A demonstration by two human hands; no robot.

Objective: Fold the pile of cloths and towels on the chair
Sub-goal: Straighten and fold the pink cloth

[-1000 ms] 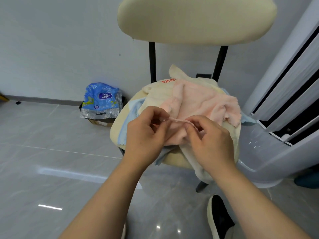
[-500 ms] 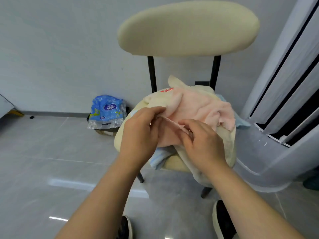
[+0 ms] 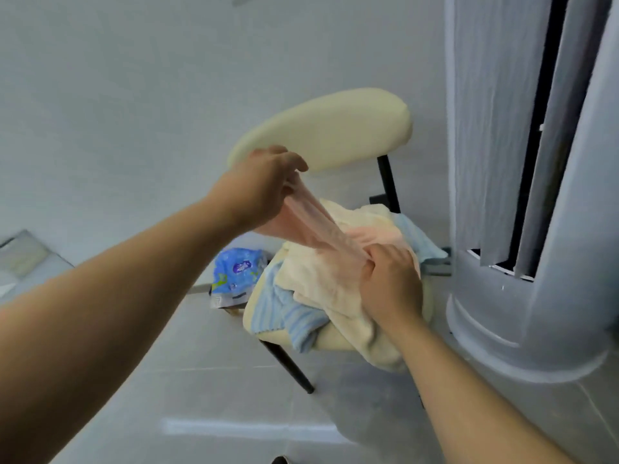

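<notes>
1. The left hand [image 3: 264, 189] is raised in front of the chair [image 3: 328, 128] back, its fingers closed round one end of the pink cloth [image 3: 311, 226]. The right hand [image 3: 390, 286] pinches the other end low on the pile, so the cloth runs taut and bunched between them, partly lifted off the seat.
2. The cloth is roped up rather than spread. If it is folded from this grip, the edges probably will not line up and the fold will come out lumpy.
3. The right hand presses into the cream towel [image 3: 335, 289] beneath. Its fingertips are hidden, so I cannot tell whether they also catch that towel. If they do, lifting could drag it along.
4. The cream towel already hangs over the front of the seat, and the blue striped cloth [image 3: 294, 316] droops beside it. A hard pull on the pink cloth could tip either onto the floor [image 3: 234, 380].
5. A loose pinch at either end could let the taut cloth snap free and fall back on the pile.
</notes>
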